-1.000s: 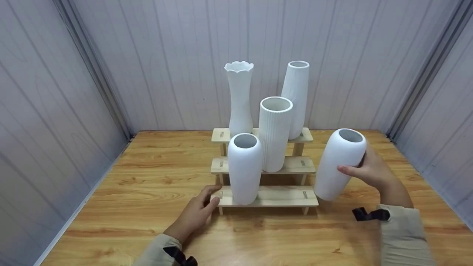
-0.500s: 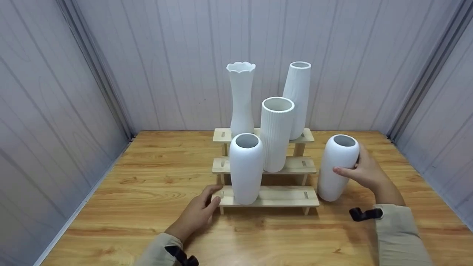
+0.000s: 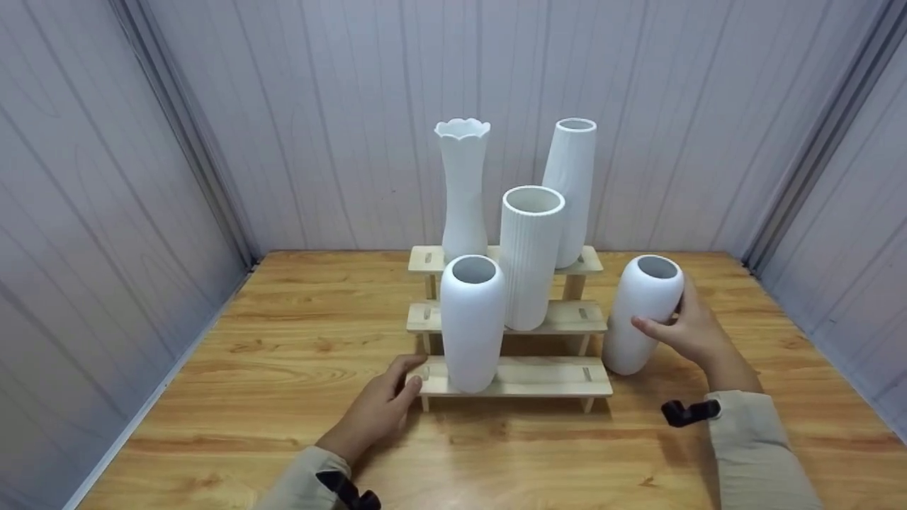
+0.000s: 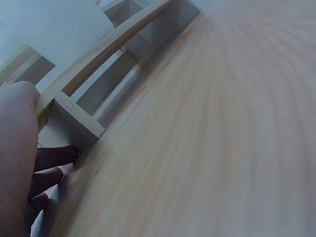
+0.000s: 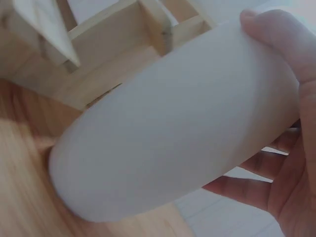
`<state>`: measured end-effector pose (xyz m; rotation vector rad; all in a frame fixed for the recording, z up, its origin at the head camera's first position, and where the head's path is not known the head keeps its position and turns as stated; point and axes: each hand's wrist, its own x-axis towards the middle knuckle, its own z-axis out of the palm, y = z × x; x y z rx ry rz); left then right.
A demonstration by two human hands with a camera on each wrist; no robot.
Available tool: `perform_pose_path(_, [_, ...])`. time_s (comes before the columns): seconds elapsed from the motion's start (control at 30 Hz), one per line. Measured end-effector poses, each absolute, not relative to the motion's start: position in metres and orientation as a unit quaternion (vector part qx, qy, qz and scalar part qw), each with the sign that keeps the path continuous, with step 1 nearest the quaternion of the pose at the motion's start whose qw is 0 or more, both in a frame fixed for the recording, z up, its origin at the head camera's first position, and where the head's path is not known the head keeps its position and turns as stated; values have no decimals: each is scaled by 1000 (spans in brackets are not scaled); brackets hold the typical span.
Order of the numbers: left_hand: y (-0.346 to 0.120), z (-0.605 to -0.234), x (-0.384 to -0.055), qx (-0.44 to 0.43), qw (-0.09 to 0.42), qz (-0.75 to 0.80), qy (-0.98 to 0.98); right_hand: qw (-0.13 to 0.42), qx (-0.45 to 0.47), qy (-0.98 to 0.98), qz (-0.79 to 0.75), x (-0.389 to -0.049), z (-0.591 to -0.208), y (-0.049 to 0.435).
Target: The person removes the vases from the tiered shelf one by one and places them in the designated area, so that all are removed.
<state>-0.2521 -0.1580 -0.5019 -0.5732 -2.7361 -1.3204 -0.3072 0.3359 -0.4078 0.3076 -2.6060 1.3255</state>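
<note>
A smooth white vase (image 3: 641, 312) leans slightly at the right of a three-step wooden display stand (image 3: 549, 375). My right hand (image 3: 698, 333) grips its far right side, thumb across the front; the right wrist view shows the fingers (image 5: 247, 190) spread around its body, the rounded base close over the tabletop. My left hand (image 3: 382, 400) holds the left end of the lowest shelf, thumb at the front corner, with fingers (image 4: 57, 157) against the end support in the left wrist view. A similar smooth vase (image 3: 472, 333) stands upright on that shelf's left half.
A ribbed cylindrical vase (image 3: 531, 262) stands on the middle shelf. On the top shelf are a scallop-rimmed vase (image 3: 464, 188) at left and a tall tapered vase (image 3: 572, 191) at right. The wooden table (image 3: 305, 297) meets grey panel walls (image 3: 340, 127) behind and at both sides.
My right hand has brought the vase left toward the stand, and the vase now leans less than a second ago. The left hand has kept its place at the shelf's end.
</note>
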Motion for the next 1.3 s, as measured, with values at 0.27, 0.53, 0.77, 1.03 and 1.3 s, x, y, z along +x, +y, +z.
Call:
perform_pose_path(0.27, [-158, -502, -252, -186, 35, -420, -888, 147, 93, -865, 470, -316, -423, 329])
perform_pose_path(0.53, [-159, -503, -253, -200, 25, -415, -887, 191, 87, -849, 484, -326, -445, 321])
perform_pose_path(0.77, [-159, -502, -252, -202, 38, -415, -887, 176, 50, -842, 507, -330, -467, 316])
perform_pose_path(1.03, [-159, -503, -252, -195, 30, -417, -887, 164, 35, -835, 524, -329, -468, 316])
perform_pose_path(1.3, [-159, -503, -252, -199, 27, -421, -884, 165, 50, -855, 490, -332, -478, 319])
